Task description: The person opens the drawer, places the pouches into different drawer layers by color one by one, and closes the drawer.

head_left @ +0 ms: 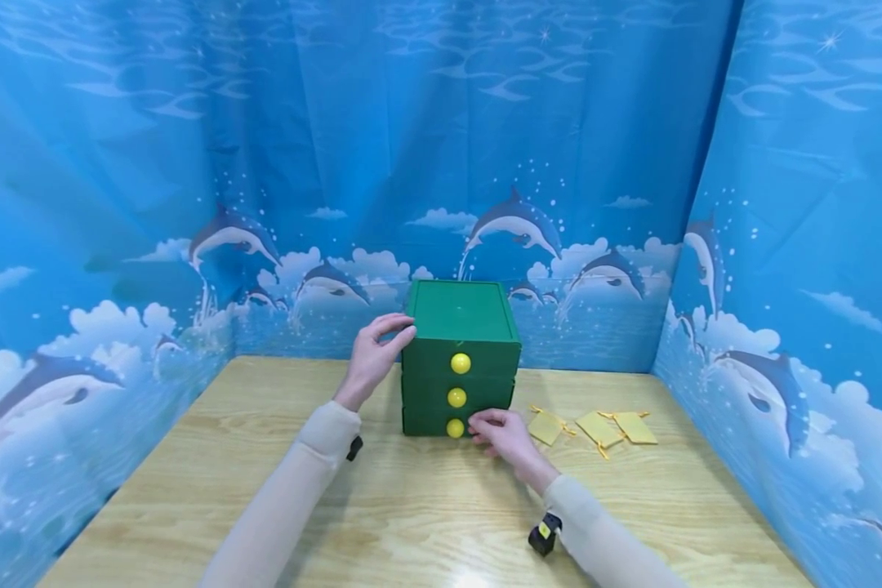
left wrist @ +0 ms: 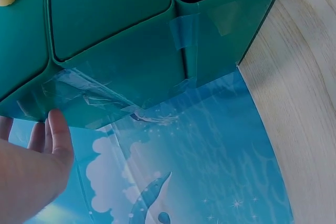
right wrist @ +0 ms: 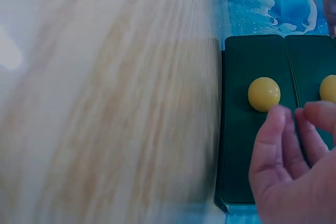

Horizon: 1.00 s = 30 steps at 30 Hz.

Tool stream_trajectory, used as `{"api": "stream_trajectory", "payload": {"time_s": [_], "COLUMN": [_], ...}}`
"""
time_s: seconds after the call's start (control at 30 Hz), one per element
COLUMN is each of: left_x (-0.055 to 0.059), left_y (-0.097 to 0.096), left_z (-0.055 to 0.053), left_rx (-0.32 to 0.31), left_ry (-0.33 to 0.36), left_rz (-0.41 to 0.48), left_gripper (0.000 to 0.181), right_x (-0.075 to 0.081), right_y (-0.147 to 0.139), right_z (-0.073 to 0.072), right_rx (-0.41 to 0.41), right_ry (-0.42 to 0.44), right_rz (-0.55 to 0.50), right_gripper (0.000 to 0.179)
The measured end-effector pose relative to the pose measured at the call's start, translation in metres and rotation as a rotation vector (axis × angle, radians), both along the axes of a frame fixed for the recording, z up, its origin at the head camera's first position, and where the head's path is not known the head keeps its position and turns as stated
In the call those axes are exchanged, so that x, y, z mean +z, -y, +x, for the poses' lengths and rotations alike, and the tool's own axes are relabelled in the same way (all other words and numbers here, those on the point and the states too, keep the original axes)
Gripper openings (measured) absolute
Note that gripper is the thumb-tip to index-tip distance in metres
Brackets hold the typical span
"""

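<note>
A green cabinet [head_left: 459, 314] with three stacked drawers stands upright on the table. Each drawer front carries a round yellow knob; all the drawers look closed. My left hand [head_left: 376, 357] is at the cabinet's upper left edge, its fingers against the side, as the left wrist view also shows. My right hand [head_left: 510, 442] is just right of the bottom knob [head_left: 455, 428]. In the right wrist view, its fingertips [right wrist: 275, 115] are close to that knob, with nothing gripped between them. Clear tape [left wrist: 185, 31] runs across the cabinet's side.
Several small yellow drawstring pouches [head_left: 546, 426] lie on the wooden table [head_left: 426, 506] to the right of the cabinet. A blue dolphin-print curtain [head_left: 382, 163] surrounds the table at the back and sides.
</note>
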State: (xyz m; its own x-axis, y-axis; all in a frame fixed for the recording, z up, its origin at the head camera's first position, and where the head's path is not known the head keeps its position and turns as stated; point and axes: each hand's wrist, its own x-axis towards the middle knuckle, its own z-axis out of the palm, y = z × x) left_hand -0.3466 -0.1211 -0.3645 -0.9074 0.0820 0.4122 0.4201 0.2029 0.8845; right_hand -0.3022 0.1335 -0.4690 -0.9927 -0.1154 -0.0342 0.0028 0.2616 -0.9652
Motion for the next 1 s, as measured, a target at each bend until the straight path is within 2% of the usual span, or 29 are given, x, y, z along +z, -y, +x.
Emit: {"api": "stream_trajectory", "payload": {"time_s": [0.17, 0.37, 0.6, 0.63, 0.73, 1.0], "left_x": [0.000, -0.001, 0.025, 0.025, 0.022, 0.000], "left_y": [0.000, -0.001, -0.002, -0.002, -0.001, 0.003], "left_z": [-0.002, -0.003, 0.023, 0.024, 0.021, -0.004], "left_rx": [-0.030, -0.070, -0.106, -0.106, -0.103, -0.106], "left_ry": [0.028, 0.022, 0.056, 0.052, 0.041, 0.014], "left_rz": [0.021, 0.028, -0.034, -0.037, -0.048, -0.044], "left_gripper": [0.039, 0.038, 0.040, 0.040, 0.040, 0.041], "right_x": [-0.002, -0.003, 0.000, -0.004, -0.004, -0.005], "right_y": [0.002, 0.003, 0.003, 0.003, 0.003, 0.001], "right_z": [0.001, -0.001, 0.001, -0.001, -0.002, -0.007], "right_rx": [-0.003, 0.026, 0.115, 0.128, 0.164, 0.325], "right_ry": [0.002, -0.008, 0.016, 0.026, 0.051, 0.070], "right_rz": [0.004, -0.010, -0.023, -0.024, -0.029, -0.001], "right_gripper": [0.027, 0.028, 0.034, 0.035, 0.037, 0.043]}}
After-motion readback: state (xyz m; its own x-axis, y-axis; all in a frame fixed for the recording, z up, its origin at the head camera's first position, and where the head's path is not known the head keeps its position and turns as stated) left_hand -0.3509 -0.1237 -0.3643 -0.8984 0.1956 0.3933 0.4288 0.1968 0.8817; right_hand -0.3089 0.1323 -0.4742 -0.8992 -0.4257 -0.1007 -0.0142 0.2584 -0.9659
